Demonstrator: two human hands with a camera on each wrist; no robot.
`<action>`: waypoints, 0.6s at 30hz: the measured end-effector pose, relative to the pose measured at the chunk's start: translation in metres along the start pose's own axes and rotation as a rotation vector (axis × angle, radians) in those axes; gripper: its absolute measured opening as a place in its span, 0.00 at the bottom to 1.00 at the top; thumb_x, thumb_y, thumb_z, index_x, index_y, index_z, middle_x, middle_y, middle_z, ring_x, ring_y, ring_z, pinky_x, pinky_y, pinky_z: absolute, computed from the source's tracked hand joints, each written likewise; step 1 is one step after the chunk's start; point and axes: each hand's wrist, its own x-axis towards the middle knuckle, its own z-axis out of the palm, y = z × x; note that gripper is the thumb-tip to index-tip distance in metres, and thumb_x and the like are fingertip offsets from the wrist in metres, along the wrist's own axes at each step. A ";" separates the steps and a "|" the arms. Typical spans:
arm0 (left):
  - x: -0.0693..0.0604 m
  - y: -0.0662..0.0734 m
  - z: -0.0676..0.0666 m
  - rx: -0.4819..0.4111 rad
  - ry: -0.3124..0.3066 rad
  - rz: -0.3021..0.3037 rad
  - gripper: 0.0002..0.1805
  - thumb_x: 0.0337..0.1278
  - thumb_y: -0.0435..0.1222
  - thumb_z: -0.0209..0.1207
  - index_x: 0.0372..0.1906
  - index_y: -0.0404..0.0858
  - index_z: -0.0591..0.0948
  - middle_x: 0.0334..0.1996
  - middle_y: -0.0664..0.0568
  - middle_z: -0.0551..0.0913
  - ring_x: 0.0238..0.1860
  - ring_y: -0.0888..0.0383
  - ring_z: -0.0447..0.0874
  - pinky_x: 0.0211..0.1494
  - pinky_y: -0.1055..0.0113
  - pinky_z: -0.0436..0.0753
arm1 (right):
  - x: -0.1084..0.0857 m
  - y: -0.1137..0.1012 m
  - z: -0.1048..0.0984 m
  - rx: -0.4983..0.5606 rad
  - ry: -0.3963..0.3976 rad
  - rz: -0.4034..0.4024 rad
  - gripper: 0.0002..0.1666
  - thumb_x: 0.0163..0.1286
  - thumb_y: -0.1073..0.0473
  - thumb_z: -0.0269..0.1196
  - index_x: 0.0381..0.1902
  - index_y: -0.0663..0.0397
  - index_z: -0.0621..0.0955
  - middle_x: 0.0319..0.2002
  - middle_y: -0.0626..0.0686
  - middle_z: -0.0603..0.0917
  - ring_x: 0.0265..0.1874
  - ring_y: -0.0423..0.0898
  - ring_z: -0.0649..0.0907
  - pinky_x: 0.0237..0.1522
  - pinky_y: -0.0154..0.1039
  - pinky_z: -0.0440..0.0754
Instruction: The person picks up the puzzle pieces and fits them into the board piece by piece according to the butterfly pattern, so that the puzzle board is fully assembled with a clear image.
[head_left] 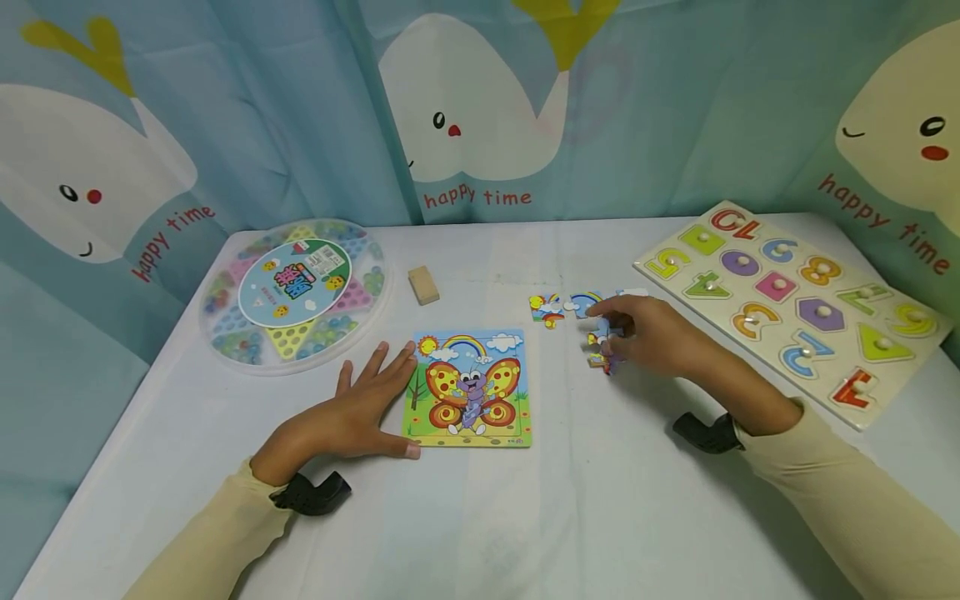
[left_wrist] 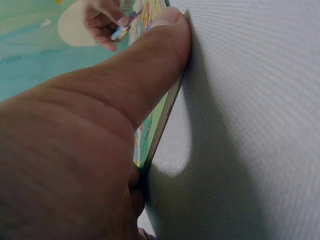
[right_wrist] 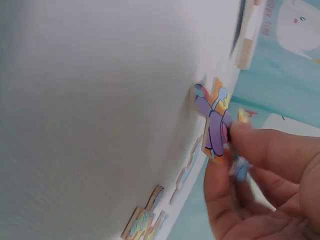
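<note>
The square butterfly puzzle point(head_left: 468, 390) lies flat on the white table. My left hand point(head_left: 348, 417) is spread along its left side, thumb and fingertips touching the edge; in the left wrist view the thumb of the left hand point(left_wrist: 115, 80) rests on the board's rim. To the right, my right hand point(head_left: 648, 337) pinches puzzle pieces point(head_left: 602, 342) above the table. The right wrist view shows the right hand point(right_wrist: 265, 180) holding a purple and orange piece point(right_wrist: 217, 125) between thumb and fingers, with another bluish piece point(right_wrist: 241, 169) among the fingers.
Loose puzzle pieces point(head_left: 546, 309) with sun and rainbow prints lie behind the board, near the right hand. A small wooden block point(head_left: 423, 285) sits behind the board. At the back left is a round bead case point(head_left: 360, 333); a number and shape board point(head_left: 795, 333) lies at the right.
</note>
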 end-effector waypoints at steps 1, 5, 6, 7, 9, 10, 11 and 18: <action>0.000 0.000 0.000 0.000 -0.001 0.001 0.64 0.44 0.58 0.70 0.78 0.38 0.46 0.78 0.53 0.34 0.75 0.46 0.20 0.66 0.35 0.23 | 0.000 0.000 0.000 0.017 -0.001 0.005 0.22 0.59 0.74 0.66 0.53 0.67 0.80 0.39 0.56 0.79 0.38 0.51 0.76 0.40 0.42 0.76; 0.000 -0.001 0.000 -0.004 0.000 0.004 0.64 0.43 0.59 0.70 0.78 0.39 0.46 0.78 0.53 0.34 0.75 0.46 0.20 0.65 0.35 0.23 | 0.000 0.001 -0.002 0.065 -0.007 -0.005 0.17 0.61 0.74 0.65 0.49 0.68 0.82 0.37 0.55 0.82 0.35 0.49 0.77 0.35 0.34 0.76; 0.000 -0.001 0.000 -0.004 -0.001 0.004 0.64 0.43 0.59 0.70 0.78 0.39 0.46 0.78 0.54 0.34 0.75 0.46 0.20 0.65 0.35 0.23 | 0.000 0.001 -0.002 0.072 -0.002 -0.008 0.16 0.61 0.74 0.64 0.49 0.68 0.82 0.37 0.55 0.83 0.34 0.48 0.77 0.34 0.33 0.76; 0.000 -0.001 0.000 -0.002 -0.001 0.004 0.64 0.43 0.59 0.70 0.78 0.39 0.46 0.78 0.54 0.34 0.75 0.46 0.20 0.65 0.35 0.23 | 0.000 0.002 -0.002 0.078 0.003 -0.008 0.16 0.62 0.74 0.63 0.48 0.68 0.83 0.37 0.55 0.83 0.33 0.48 0.78 0.33 0.33 0.76; 0.000 -0.001 0.000 0.000 0.000 0.003 0.64 0.43 0.59 0.70 0.78 0.39 0.46 0.78 0.54 0.34 0.75 0.46 0.20 0.65 0.35 0.23 | -0.001 0.002 -0.003 0.091 0.014 -0.008 0.15 0.63 0.75 0.62 0.48 0.69 0.83 0.37 0.55 0.84 0.32 0.47 0.78 0.31 0.32 0.76; 0.000 -0.001 0.000 0.000 -0.001 0.003 0.64 0.43 0.59 0.70 0.78 0.39 0.46 0.78 0.54 0.34 0.75 0.46 0.20 0.65 0.35 0.23 | -0.001 0.002 -0.003 0.100 0.020 -0.006 0.15 0.64 0.75 0.61 0.48 0.69 0.83 0.37 0.56 0.85 0.32 0.46 0.79 0.30 0.31 0.76; 0.000 -0.001 0.000 0.002 -0.001 0.003 0.64 0.43 0.59 0.70 0.78 0.39 0.46 0.78 0.54 0.34 0.75 0.46 0.20 0.65 0.35 0.23 | -0.001 0.002 -0.004 0.104 0.028 -0.004 0.14 0.64 0.75 0.61 0.48 0.69 0.83 0.36 0.56 0.84 0.31 0.45 0.79 0.29 0.31 0.76; 0.000 -0.001 0.000 0.006 -0.002 0.002 0.64 0.43 0.59 0.70 0.78 0.39 0.46 0.78 0.54 0.34 0.75 0.46 0.20 0.66 0.35 0.23 | -0.001 0.001 -0.003 0.181 0.057 0.007 0.12 0.64 0.73 0.62 0.46 0.69 0.83 0.33 0.56 0.84 0.26 0.43 0.82 0.28 0.33 0.81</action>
